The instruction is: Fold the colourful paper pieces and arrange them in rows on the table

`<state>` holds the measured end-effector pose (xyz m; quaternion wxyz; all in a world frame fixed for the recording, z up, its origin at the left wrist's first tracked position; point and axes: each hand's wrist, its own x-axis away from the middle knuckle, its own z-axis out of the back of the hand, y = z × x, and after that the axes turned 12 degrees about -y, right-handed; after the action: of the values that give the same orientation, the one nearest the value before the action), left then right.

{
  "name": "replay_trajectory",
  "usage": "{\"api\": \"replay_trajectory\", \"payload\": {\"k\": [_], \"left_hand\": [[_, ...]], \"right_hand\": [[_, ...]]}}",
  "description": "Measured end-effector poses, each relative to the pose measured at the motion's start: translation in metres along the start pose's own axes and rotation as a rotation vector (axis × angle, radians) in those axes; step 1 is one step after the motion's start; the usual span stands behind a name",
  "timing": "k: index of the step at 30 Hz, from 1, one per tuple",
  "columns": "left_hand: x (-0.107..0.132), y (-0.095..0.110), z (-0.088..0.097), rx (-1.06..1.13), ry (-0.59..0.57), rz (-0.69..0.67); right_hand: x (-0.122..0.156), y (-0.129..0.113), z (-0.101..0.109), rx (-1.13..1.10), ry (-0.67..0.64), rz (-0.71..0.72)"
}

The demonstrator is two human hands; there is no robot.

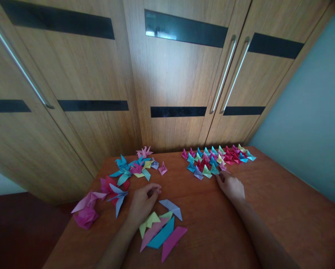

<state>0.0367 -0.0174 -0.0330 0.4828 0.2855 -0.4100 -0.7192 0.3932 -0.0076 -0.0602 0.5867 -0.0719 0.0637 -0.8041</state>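
My right hand [231,186] rests at the near edge of a grouped set of small folded paper pieces [205,158], its fingertips pinched at the side of a teal origami piece [214,170]. A pink piece [223,167] stands just beyond those fingers. Over the middle of the table, my left hand [145,200] is closed, with fingers curled and nothing visible in them. Close in front of its wrist lie flat folded paper strips: a lilac one [171,207], a blue one [162,234], a magenta one [173,241], a pink one [153,233] and a yellow zigzag one [149,222].
Left of my left hand spread larger paper figures, among them blue ones [122,163], a lilac one [118,196] and a magenta one [85,217]. A single pink piece [162,169] stands apart. The brown table [212,231] backs onto a wooden wardrobe [175,74].
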Motion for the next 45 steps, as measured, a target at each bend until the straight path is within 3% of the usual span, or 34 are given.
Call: {"api": "replay_trajectory", "payload": {"k": [8, 11, 15, 20, 25, 45], "left_hand": [[0.0, 0.005, 0.001, 0.001, -0.016, 0.007], [0.0, 0.005, 0.001, 0.005, -0.012, 0.017], [-0.001, 0.002, 0.001, -0.006, -0.003, 0.009], [0.001, 0.003, 0.001, -0.022, 0.0, -0.004], [0.001, 0.006, 0.001, -0.003, 0.004, -0.003], [0.0, 0.006, -0.001, 0.003, -0.016, 0.027]], "right_hand": [[-0.006, -0.003, 0.002, -0.014, -0.009, -0.001], [-0.003, -0.001, 0.0, -0.035, 0.044, -0.01], [0.004, 0.011, 0.002, -0.062, 0.155, -0.175], [0.004, 0.026, 0.005, -0.096, 0.022, -0.3], [-0.003, 0.028, 0.004, -0.102, -0.043, -0.261], [-0.02, 0.029, 0.001, -0.123, 0.016, -0.216]]}}
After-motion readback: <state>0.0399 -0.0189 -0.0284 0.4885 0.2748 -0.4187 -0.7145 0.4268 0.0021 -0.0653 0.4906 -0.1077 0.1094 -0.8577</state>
